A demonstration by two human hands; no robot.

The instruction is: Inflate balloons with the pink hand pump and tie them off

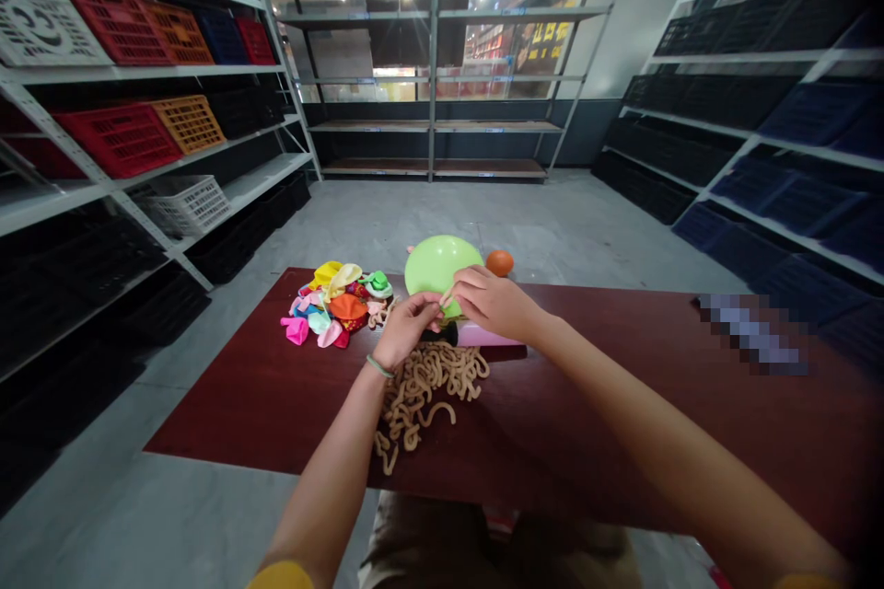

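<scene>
Green balloon (438,263) in two hands (407,329)

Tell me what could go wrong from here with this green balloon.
The green balloon could slip from the left hand and right hand, which seem to pinch its neck, and lose air. Released, it could roll off the dark red table. The tan cords could snag the left wrist.
</scene>
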